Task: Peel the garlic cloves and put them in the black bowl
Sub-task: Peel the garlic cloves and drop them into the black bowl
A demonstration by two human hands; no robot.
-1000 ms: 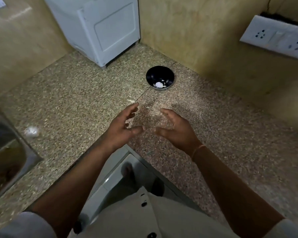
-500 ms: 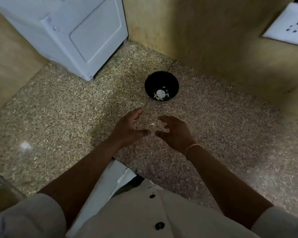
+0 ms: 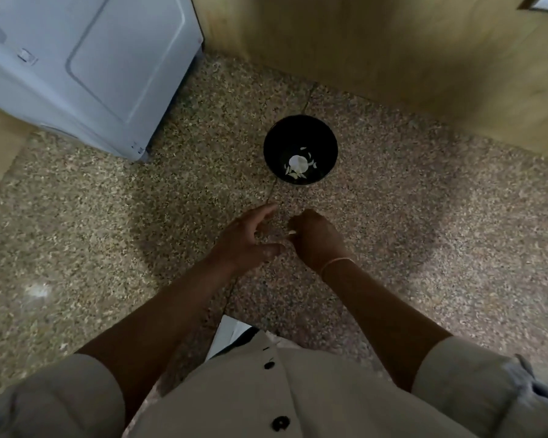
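Near the middle of the frame, my two hands hover close together over the speckled granite surface (image 3: 408, 235). My left hand (image 3: 247, 240) is open, its fingers (image 3: 264, 213) spread apart and curved, the thumb reaching toward my other hand, with nothing in its grasp. My right hand (image 3: 317, 238), with a thin band (image 3: 336, 263) at the wrist, is curled inward, its fingers (image 3: 301, 218) bunched together around a small pale piece (image 3: 292, 233) that shows at their tips; it is too small for me to tell whether it is a clove or a scrap of skin. Just above both hands, a little beyond my fingertips and apart from them, stands the round black bowl (image 3: 276, 143), holding one white peeled garlic clove (image 3: 298, 163) with pale flakes of skin (image 3: 293, 175) around it. At the upper left sits a white appliance (image 3: 86, 64) against the tan wall (image 3: 377, 45).
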